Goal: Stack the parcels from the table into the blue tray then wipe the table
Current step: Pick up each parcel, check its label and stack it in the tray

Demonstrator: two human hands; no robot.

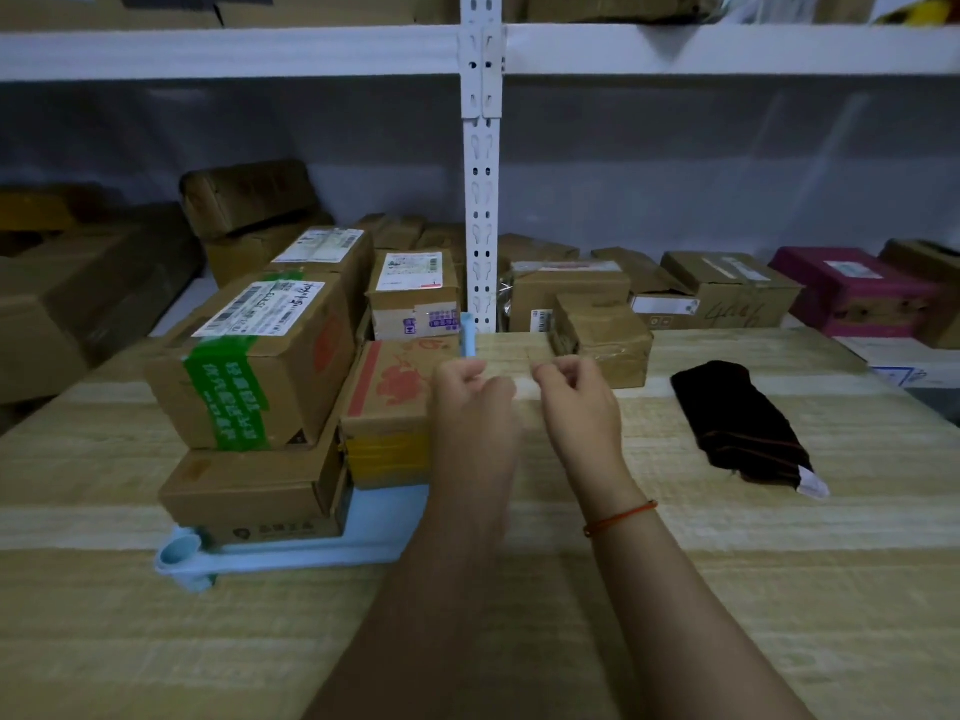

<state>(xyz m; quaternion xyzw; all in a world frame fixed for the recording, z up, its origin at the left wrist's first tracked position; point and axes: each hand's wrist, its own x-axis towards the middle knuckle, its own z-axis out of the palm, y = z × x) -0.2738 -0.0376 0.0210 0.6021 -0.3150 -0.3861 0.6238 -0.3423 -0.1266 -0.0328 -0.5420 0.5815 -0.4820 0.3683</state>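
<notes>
**One taped carton left to lift**

Both hands were out over the worktop (519, 589), the left hand (470, 402) and right hand (576, 400) each loosely curled with nothing in its grip. The last parcel (602, 337) sat near the far edge, just beyond them. It was a small brown carton wound in shiny tape. It looked stiff and fairly light, though probably slick under that tape, so a hand on each side wall seemed the surest hold. The blue tray (322, 548) at the left already carried three boxes, one with green tape (228, 402). A dark cloth (737, 423) lay to the right.
</notes>
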